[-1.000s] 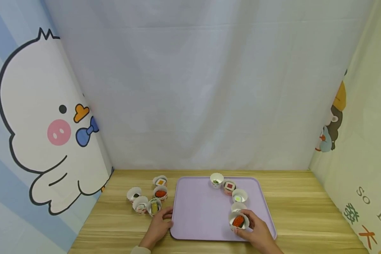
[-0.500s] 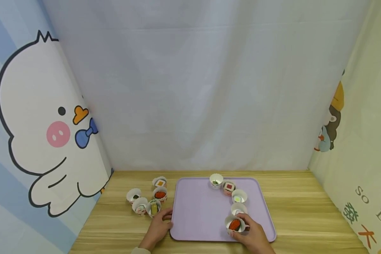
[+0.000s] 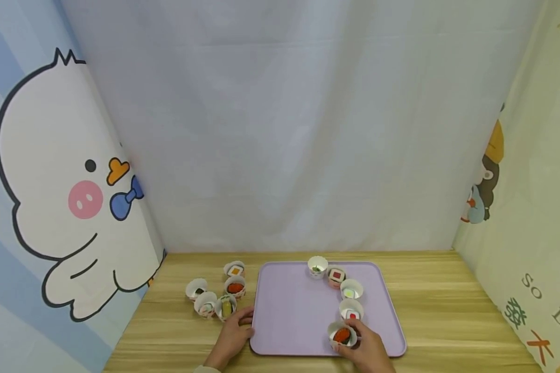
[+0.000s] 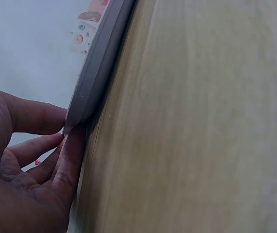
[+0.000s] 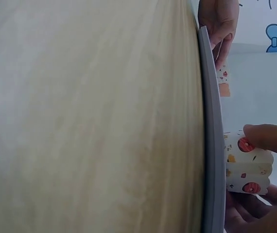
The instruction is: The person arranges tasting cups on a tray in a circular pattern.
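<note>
- The white paper cup with a printed doughnut pattern (image 5: 248, 167) is held by the right hand (image 3: 367, 349), its wall pinched between curled thumb and fingers; a red-orange roe-topped sushi piece (image 3: 341, 335) is contained in it.
- This cup is kept about upright over the near edge of the lilac rectangular plastic tray (image 3: 289, 311), right of its middle; whether its base is touched by the tray cannot be told.
- The tray's left edge, near its front corner, is touched by the fingertips and thumb of the left hand (image 3: 235, 335), which are extended and fairly straight.
- Just beyond the held cup, a white cup with a red-centred piece (image 3: 351, 312) is set, followed in a curve by a white cup with a pale-centred piece (image 3: 351, 289), a pinkish cup with a red-centred square (image 3: 337, 276) and a white scalloped cup (image 3: 317, 266).
- Five more filled paper cups (image 3: 206, 304) are clustered left of the tray on the pale wood-grain bench (image 3: 448, 311).
</note>
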